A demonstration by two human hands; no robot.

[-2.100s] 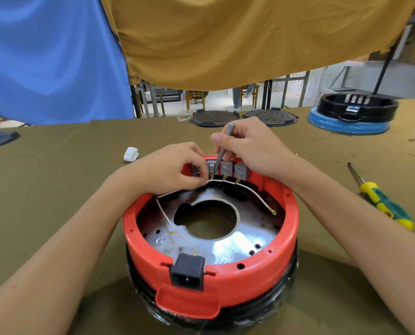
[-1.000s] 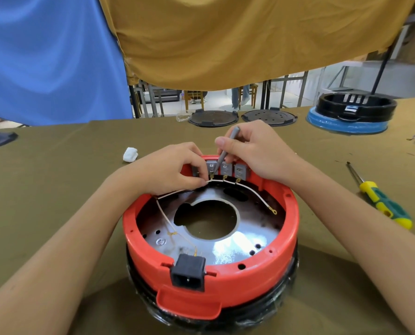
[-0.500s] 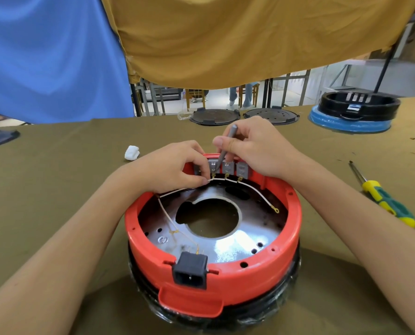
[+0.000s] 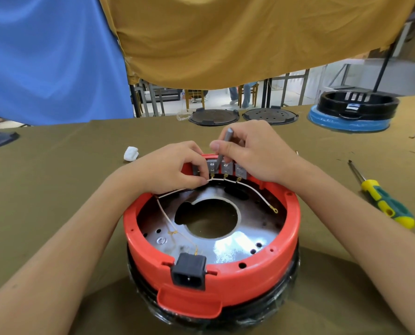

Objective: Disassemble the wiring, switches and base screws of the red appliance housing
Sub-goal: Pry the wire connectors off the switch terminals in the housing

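Note:
The red appliance housing (image 4: 269,274) stands upside down in front of me, showing its metal base plate (image 4: 235,245). Three grey switches (image 4: 228,168) sit in a row at its far rim. My left hand (image 4: 167,168) pinches the white wire (image 4: 172,192) just left of the switches. My right hand (image 4: 252,153) grips a thin grey tool (image 4: 223,146), whose tip points down at the leftmost switch terminal. A second white wire (image 4: 257,192) runs right to a ring terminal. A black power socket (image 4: 189,272) sits in the near rim.
A green and yellow screwdriver (image 4: 385,204) lies on the olive cloth at the right. A white scrap (image 4: 131,153) lies left of the housing. Two black round lids (image 4: 213,117) and a black and blue housing (image 4: 354,112) stand at the table's far edge.
Both hands stay at the switches. The grey tool has shifted only slightly, and the camera view has moved a little.

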